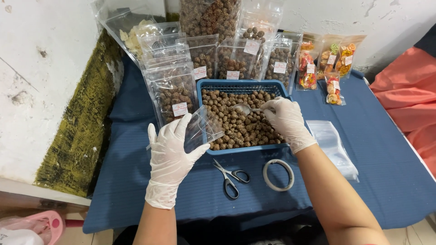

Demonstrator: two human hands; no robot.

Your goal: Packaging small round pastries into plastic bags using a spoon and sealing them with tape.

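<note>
A blue plastic basket (pixel 241 85) in the middle of the table is filled with small brown sesame-coated balls (pixel 236 127). My left hand (pixel 170 154), in a white glove, holds a clear empty pouch (pixel 202 129) open at the basket's near left corner. My right hand (pixel 287 120), also gloved, grips a metal spoon (pixel 245 109) whose bowl rests on the balls in the basket.
Filled clear pouches with labels (pixel 175 93) stand behind and left of the basket; pouches of colourful snacks (pixel 334 63) stand at the back right. Black-handled scissors (pixel 231 176) and a tape roll (pixel 278 174) lie near me. A stack of empty pouches (pixel 334 147) lies to the right.
</note>
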